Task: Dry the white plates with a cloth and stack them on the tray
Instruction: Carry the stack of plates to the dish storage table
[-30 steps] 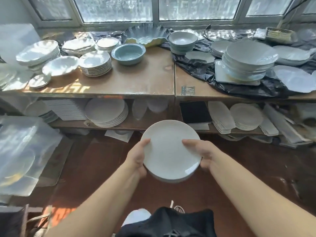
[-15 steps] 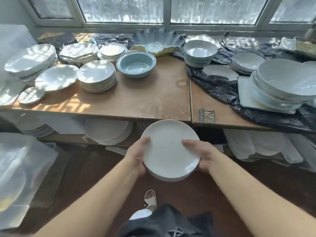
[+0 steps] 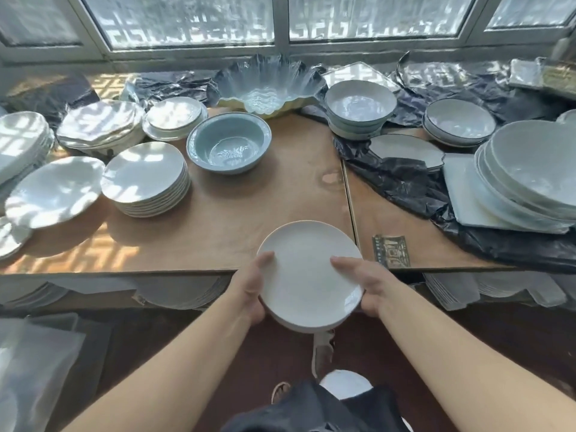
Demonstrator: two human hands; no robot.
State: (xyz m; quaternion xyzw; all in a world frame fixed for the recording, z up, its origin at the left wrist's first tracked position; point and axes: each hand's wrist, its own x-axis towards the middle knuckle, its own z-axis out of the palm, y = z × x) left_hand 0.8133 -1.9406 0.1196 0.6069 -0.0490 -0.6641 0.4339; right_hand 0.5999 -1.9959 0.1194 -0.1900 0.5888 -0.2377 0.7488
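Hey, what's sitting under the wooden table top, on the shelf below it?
Stacks of pale plates show under the table top, more at right. The table edge covers their far parts.

Both arms extended forward, left hand (image 3: 251, 288) and right hand (image 3: 366, 285) gripping opposite rims, thumbs on top

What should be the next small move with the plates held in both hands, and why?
Probably carry the held plates forward and set them down on the bare wood of the table. Left hand and right hand grip opposite rims at the table's near edge; no cloth or tray is visible.
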